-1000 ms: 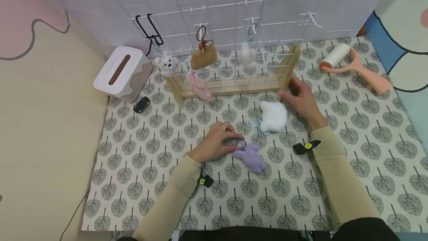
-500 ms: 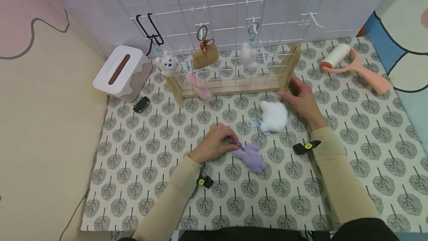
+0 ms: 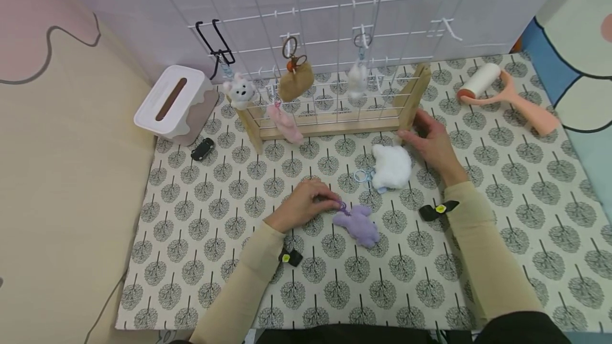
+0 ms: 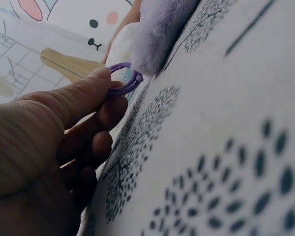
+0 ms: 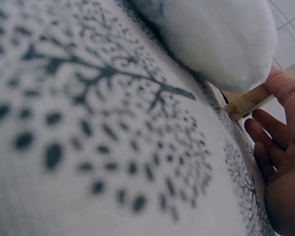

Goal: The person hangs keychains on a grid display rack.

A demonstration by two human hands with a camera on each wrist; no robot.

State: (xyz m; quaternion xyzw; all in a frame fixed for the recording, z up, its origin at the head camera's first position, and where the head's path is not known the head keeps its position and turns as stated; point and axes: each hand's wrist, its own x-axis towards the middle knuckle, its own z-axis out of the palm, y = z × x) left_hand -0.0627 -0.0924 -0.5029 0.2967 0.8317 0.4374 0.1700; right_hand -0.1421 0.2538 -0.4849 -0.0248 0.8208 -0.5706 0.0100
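Note:
With thumb and forefinger my left hand (image 3: 302, 205) pinches the purple ring (image 4: 124, 91) of a plush keychain. The purple plush toy (image 3: 359, 225) lies on the patterned tablecloth, just right of that hand. My right hand (image 3: 432, 147) grips the right wooden foot of the wire display rack (image 3: 410, 102), thumb in front and fingers on the far side. Beside the right hand lies a white plush keychain (image 3: 392, 166) with a light blue ring (image 3: 360, 175). In the right wrist view the white plush (image 5: 221, 42) partly covers the wooden foot.
From the rack hang a white bear (image 3: 240, 91), a pink plush (image 3: 285, 122), a brown plush (image 3: 296, 81) and a small white plush (image 3: 357, 79). A tissue box (image 3: 174, 102) and black toy car (image 3: 203, 149) are left, a lint roller (image 3: 511, 97) right.
My left hand has shifted slightly left, its fingers closing on the purple ring. The brown and small white hanging plushes have swung a little. My right hand stays in place.

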